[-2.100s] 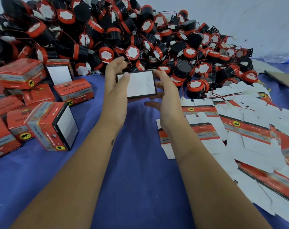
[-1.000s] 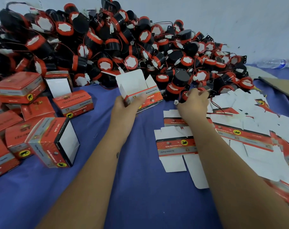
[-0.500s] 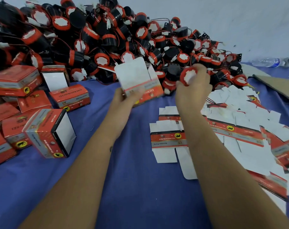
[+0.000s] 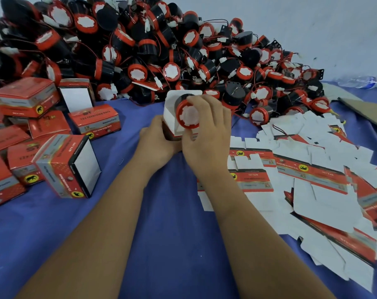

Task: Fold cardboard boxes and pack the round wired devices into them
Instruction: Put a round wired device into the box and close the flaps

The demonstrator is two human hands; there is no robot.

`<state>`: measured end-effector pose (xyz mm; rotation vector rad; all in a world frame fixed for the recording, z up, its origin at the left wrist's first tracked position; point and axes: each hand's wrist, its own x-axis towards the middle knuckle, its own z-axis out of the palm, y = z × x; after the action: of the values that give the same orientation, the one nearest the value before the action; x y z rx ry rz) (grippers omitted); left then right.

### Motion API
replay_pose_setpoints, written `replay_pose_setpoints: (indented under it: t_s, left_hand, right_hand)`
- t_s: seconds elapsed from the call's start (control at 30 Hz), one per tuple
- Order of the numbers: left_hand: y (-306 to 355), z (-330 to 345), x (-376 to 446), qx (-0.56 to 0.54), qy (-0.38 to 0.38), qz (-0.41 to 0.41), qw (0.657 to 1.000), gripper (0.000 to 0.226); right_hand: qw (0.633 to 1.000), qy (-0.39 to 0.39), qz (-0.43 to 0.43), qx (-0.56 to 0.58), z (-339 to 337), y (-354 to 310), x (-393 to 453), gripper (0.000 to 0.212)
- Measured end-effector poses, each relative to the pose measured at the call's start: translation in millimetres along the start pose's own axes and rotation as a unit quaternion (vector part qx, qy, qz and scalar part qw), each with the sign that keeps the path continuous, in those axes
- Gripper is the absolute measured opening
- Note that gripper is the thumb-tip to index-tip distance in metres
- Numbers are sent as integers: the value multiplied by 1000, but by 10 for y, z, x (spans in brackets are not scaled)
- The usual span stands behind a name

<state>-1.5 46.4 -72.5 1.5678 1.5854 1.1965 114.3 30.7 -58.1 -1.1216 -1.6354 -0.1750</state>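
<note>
Round wired device (image 4: 187, 115), black body with red rim and white face, halfway into open white mouth of small cardboard box (image 4: 172, 117), red-rimmed end toward camera. Held by right hand (image 4: 207, 134), grip curled round the rim, fingers over the far side. Box gripped from the left and below by left hand (image 4: 156, 145), fingers wrapped under its red printed side; top flap standing up behind the device. Both held just above blue bench cloth (image 4: 161, 234), centre of view.

Behind, touching nothing in the hands: big heap of identical devices (image 4: 161, 46), black and red, thin red wires and white plugs tangled through, piled against pale wall (image 4: 312, 29).

Left of hands: finished red boxes (image 4: 25, 98) stacked and scattered, one nearer box (image 4: 69, 167) lying with white end showing, another (image 4: 97, 123) flat just beside it.

Right of hands: loose spread of flat unfolded box blanks (image 4: 308, 175), white backs and red printed strips, overlapping on the cloth. Far right: plastic water bottle (image 4: 360, 81) lying on its side, brown cardboard sheet (image 4: 366, 111) near it
</note>
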Motion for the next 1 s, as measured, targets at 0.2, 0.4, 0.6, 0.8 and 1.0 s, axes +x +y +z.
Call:
replay_pose_setpoints:
  t_s: [0.2, 0.4, 0.6, 0.8, 1.0]
  left_hand:
    - [-42, 0, 25, 14, -14, 9, 1000, 39]
    - [-75, 5, 43, -2, -13, 7, 1000, 41]
    - [-35, 12, 27, -54, -6, -22, 998, 40]
    - [53, 5, 11, -184, 14, -48, 982, 43]
    - [14, 51, 22, -105, 14, -30, 994, 33]
  right_hand:
    - [991, -127, 45, 15, 2, 7, -6, 59]
    - [976, -187, 107, -15, 36, 87, -8, 25]
    - [991, -119, 56, -6, -21, 90, 11, 18]
    - [970, -21, 180, 163, -91, 127, 134, 48]
    - [825, -165, 424, 336, -112, 298, 257, 53]
